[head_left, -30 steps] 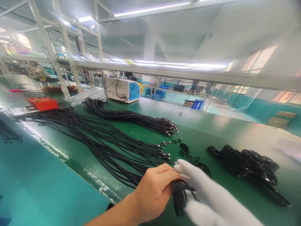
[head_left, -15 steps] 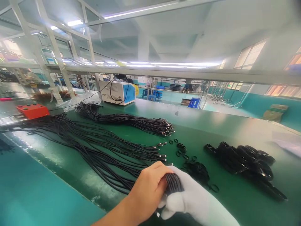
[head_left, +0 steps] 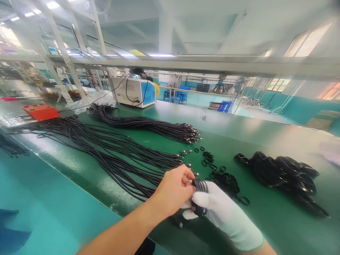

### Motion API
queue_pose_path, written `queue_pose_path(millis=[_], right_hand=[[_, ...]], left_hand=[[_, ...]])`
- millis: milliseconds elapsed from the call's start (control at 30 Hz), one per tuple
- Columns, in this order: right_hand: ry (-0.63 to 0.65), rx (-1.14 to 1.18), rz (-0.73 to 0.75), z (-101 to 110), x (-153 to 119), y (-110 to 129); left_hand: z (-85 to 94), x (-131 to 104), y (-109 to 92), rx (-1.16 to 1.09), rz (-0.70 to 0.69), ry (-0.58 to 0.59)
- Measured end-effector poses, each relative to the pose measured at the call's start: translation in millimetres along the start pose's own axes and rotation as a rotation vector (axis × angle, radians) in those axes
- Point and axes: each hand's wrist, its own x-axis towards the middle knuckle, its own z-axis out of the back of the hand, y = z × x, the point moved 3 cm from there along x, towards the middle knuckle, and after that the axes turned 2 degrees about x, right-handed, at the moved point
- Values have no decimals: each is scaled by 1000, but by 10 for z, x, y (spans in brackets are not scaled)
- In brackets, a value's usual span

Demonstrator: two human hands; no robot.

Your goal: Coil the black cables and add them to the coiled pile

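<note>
While gloved right hand (head_left: 220, 203) clamps coil (head_left: 199, 186), bare left hand (head_left: 172, 189) bunches at its edge, grip unclear; coil left of rings (head_left: 228, 182), cables (head_left: 106, 164) farther left. Best keep coil flush, snug.

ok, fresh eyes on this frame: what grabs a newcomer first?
Probably the white-gloved right hand at lower centre, holding a coil of black cable, with the bare left hand close against it. Next, the red box with buttons on the left, bright beside long black cables spread along the green bench. Then the heap of black coils on the right.
</note>
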Motion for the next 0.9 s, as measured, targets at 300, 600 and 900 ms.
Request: queue_pose_path(millis=[300, 600, 900], right_hand=[[-10, -31, 2, -154, 2, 31], [-122, -97, -63, -22, -14, -35], [-60, 109, 157, 81, 69, -64]], left_hand=[[86, -4, -24, 178, -29, 27], [86, 35, 11, 209, -10, 51], [-153, -277, 65, 306, -286, -19]])
